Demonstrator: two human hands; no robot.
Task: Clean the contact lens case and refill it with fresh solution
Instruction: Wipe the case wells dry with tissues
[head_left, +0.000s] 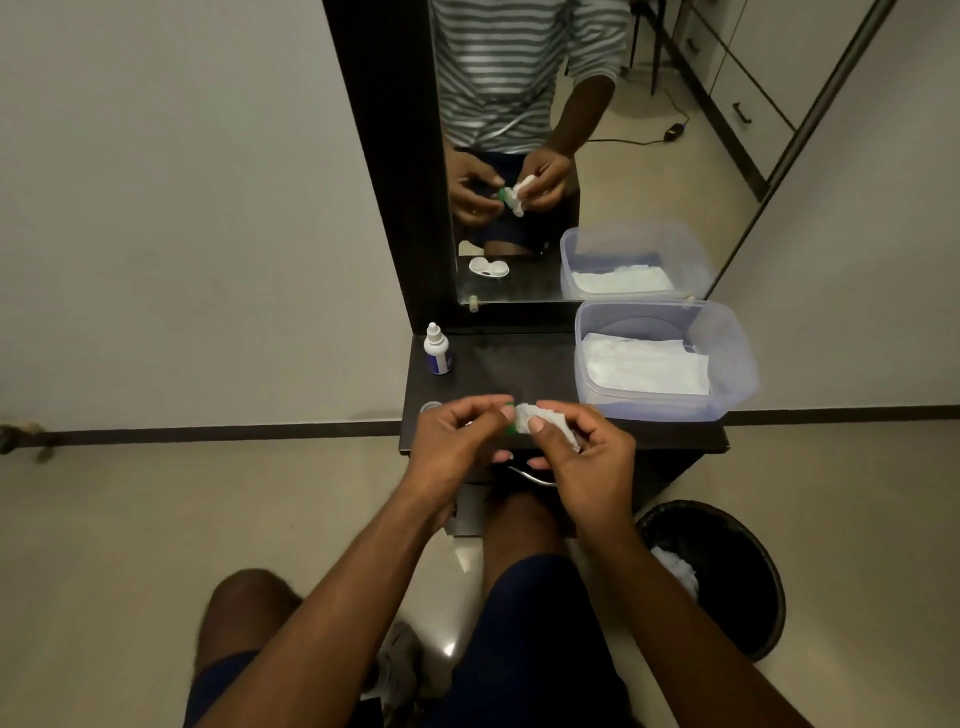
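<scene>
Over the front edge of the dark shelf (493, 364), my left hand (454, 444) pinches a small green lens case cap (509, 429). My right hand (589, 465) presses a crumpled white tissue (543, 415) against that cap. The mirror (519, 156) reflects the white lens case body (488, 266) lying on the shelf; my hands hide the real one. A pale round cap (430, 408) rests on the shelf just left of my left hand. The white solution bottle (436, 349) with a blue label stands upright at the shelf's back left corner.
A clear plastic box (740, 364) holding folded white tissues fills the right side of the shelf. A black bin (743, 545) with a used tissue inside stands on the floor at the right. My knees are under the shelf.
</scene>
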